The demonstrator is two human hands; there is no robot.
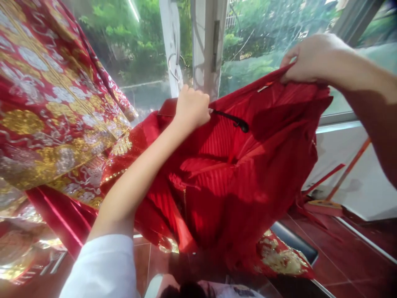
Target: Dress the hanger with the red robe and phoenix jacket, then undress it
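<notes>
My left hand (192, 105) is closed around the middle of a black clothes hanger (231, 118). Its metal hook (173, 68) rises above my fist, and one dark arm with a rounded end points right. Up at the right, my right hand (313, 58) grips the top edge of a red pleated garment (266, 165), stretching it away from the left hand. The garment hangs open, its pleats and a small pale label showing inside. Gold embroidery (282, 256) shows at its lower right corner. Whether the left fingers also hold cloth cannot be seen.
A red robe with gold and silver embroidery (46, 111) hangs close on the left. Behind stand glass windows with a white frame (204, 49). Red strips (322, 180) and a dark padded object (296, 242) lie low on the right, above red floor tiles (328, 252).
</notes>
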